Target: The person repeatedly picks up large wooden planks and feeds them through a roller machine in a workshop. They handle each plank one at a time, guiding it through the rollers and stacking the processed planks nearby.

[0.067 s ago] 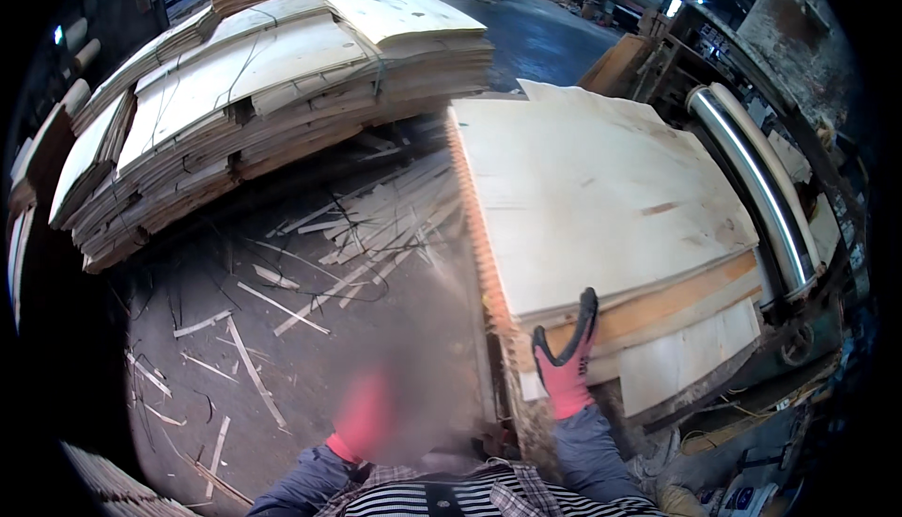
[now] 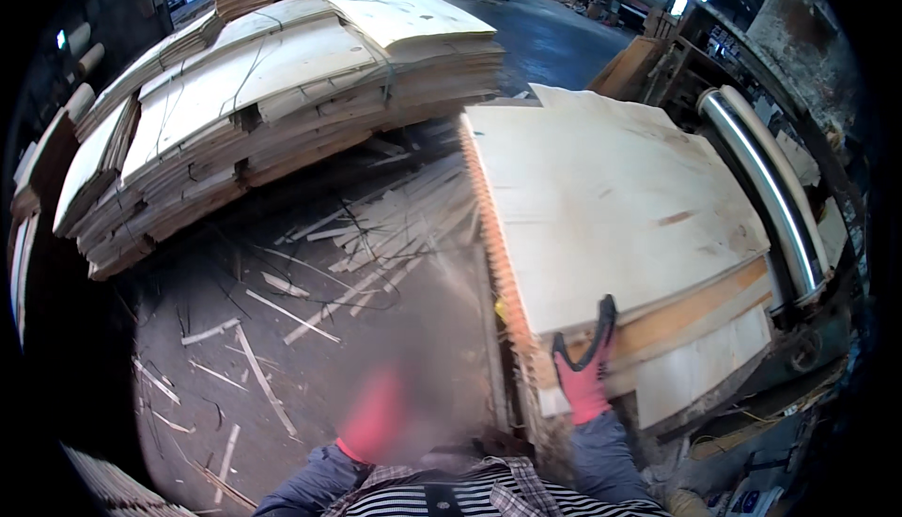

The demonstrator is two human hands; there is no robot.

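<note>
- Now at the near-left corner of the veneer stack (image 2: 499, 268) with right hand (image 2: 586, 367), fingers spread.
- Seemingly steadying top sheet (image 2: 611, 207); calling for even contact.
- Can't tell left hand (image 2: 378, 415) grip: blurred.

The right grip (image 2: 584, 378) spreads thumb from fingers; the left grip (image 2: 374, 417) is blurred.

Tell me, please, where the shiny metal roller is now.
In the head view, the shiny metal roller is at the right, just beside the pale wood sheets.
</note>
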